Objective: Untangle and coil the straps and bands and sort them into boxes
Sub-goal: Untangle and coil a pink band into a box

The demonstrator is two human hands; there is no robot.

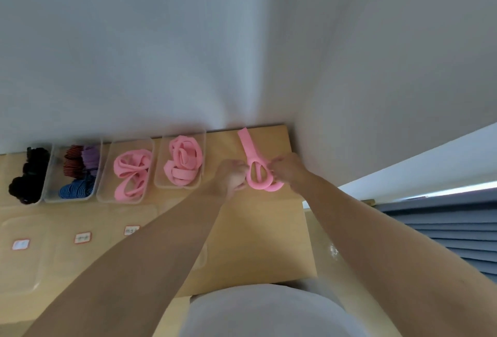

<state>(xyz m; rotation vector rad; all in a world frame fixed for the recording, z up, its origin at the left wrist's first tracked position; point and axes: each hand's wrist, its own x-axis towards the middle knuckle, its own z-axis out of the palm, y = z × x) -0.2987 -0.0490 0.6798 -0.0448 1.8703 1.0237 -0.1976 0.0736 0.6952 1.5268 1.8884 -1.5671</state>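
Wooden bench [255, 242] set against a wall. Four clear boxes [102, 194] in a row along its back edge; two hold coiled pink bands [185, 159]. Right of them a loose pink band [258, 185] lies on the bench, half looped, tail toward the wall. Left hand [232, 175] and right hand [286, 168]: fingers curled, apparently pinching either side of the loop (view blurred).

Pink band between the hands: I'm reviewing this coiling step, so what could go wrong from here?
1. The left hand and right hand pinch the half-coiled band. Its tail lies straight, so a loosened grip may let the loops spring open.
2. The nearest box already holds piled pink bands, and dropping this one in loosely could tangle them.
3. The band sits near the table's right edge and might slide off.
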